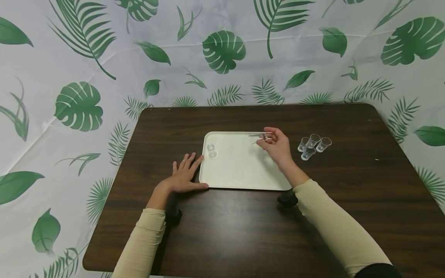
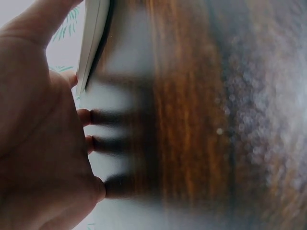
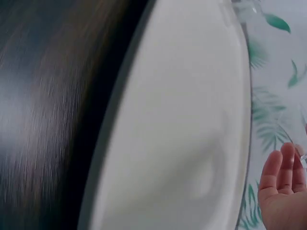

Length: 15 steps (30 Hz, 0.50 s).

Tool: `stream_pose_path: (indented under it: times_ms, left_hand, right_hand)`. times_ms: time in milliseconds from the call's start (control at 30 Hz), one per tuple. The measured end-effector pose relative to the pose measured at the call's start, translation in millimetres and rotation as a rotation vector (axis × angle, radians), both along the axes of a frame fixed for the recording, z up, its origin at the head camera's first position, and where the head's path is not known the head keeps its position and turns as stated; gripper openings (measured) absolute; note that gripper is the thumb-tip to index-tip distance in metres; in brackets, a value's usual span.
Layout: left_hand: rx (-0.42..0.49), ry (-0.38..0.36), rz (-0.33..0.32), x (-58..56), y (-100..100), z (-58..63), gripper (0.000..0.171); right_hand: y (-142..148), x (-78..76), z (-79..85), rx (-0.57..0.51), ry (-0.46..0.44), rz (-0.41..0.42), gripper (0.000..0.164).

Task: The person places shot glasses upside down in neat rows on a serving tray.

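Note:
My right hand (image 1: 275,146) is over the right part of a white tray (image 1: 240,170), its thumb and fingertips pinching what looks like a small clear cup (image 1: 257,139), tipped sideways. In the right wrist view, curved fingers (image 3: 286,172) show at the right edge, with only a clear glint of that cup beside them. Near the tray's left end stands another clear cup (image 1: 211,150), wider end down. My left hand (image 1: 180,178) rests on the table with fingers spread, index fingertip and thumb at the tray's left edge and near corner.
Several small clear cups (image 1: 314,141) stand grouped on the dark wooden table (image 1: 236,231), right of the tray. Behind the table hangs a white cloth (image 1: 187,46) with green leaf prints. Dark wrist cameras (image 1: 287,199) sit under both forearms.

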<state>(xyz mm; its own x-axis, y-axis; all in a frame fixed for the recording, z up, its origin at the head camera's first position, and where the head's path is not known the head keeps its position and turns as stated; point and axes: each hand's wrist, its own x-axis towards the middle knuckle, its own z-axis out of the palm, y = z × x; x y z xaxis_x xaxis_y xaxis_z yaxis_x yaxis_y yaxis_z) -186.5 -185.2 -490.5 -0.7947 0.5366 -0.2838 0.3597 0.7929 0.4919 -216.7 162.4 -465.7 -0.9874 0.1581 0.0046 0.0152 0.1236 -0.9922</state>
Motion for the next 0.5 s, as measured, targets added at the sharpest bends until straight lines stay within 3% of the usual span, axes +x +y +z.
stream_pose_path:
  times_ms: [167,500]
  left_hand:
    - [0.008,0.002,0.003,0.1,-1,1.5,0.105]
    - [-0.011,0.007,0.002,-1.7,0,0.5,0.105]
  right_hand:
    - [-28,-6.6,-8.2,0.004,0.003,0.033,0.048]
    - [-81,-16.7,-15.5,0.237,0.022,0.088,0.041]
